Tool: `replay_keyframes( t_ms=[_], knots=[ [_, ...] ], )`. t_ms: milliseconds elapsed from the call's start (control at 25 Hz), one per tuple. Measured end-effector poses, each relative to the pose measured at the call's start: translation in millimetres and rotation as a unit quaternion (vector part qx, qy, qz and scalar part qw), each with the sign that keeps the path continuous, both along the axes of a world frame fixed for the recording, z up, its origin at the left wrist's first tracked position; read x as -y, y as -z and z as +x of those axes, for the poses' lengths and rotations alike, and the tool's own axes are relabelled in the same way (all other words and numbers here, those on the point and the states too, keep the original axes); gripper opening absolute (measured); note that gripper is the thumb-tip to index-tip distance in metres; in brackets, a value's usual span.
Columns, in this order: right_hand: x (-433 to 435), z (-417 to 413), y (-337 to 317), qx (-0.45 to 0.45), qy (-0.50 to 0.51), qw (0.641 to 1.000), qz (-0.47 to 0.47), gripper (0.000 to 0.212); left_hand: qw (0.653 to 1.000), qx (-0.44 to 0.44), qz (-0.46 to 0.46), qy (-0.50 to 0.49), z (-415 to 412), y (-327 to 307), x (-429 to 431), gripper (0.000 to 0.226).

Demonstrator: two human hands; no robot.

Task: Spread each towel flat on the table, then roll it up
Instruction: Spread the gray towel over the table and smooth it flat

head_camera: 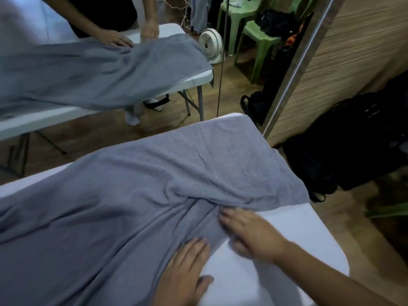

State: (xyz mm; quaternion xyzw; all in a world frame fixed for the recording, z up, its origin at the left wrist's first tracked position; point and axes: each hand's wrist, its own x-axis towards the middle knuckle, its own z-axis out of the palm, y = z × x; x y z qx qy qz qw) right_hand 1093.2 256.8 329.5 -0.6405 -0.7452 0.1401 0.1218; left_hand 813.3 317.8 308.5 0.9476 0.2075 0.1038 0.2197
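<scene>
Head view: one grey towel [154,173] lies across the white table [287,228], its long axis running from lower left to the far right corner. The right end is fairly flat and reaches the table's right edge. At the near edge the cloth is gathered into a knot of folds, with creases fanning out to the left.

The right hand [249,230] lies flat with fingers straight, holding nothing. Its fingertips touch the gathered folds and its palm is on bare table. The left hand [183,272] is also flat and empty, pressing the towel's near edge just beside and to the left of the knot, with the thumb on the table. The folds lie ahead of both hands, nearer the right one.

This looks like the spreading step. Rolling has not begun, and the knot likely needs drawing out toward the near edge first.

Count: one towel, one table, two hands. At upper left a second towel [99,69] with two more hands on it is probably a reflection in a mirror [298,69]. There are also one fan [209,44] and two green chairs [260,38].
</scene>
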Motion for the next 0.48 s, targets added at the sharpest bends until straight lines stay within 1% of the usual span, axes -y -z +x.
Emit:
replay_keyframes(
  t_ms=[40,120,200,320,480],
  knots=[
    [5,18,-4,0.012,0.046,0.999,0.0,0.061,1.0,0.004,0.021,-0.021,-4,-6,-4,0.059],
    [19,51,-8,0.037,0.122,0.992,0.01,0.052,0.995,0.015,0.005,-0.095,-3,-15,-6,0.037],
    [26,70,-7,0.079,0.156,0.984,0.024,0.04,0.989,0.016,-0.02,-0.147,0,-23,1,0.02],
    [17,73,-9,0.149,0.169,0.974,0.031,0.032,0.988,0.018,-0.011,-0.153,5,-31,8,0.007],
    [9,71,-27,0.193,0.115,0.974,0.035,0.011,0.991,0.015,-0.042,-0.129,-1,-41,22,0.005]
  ],
)
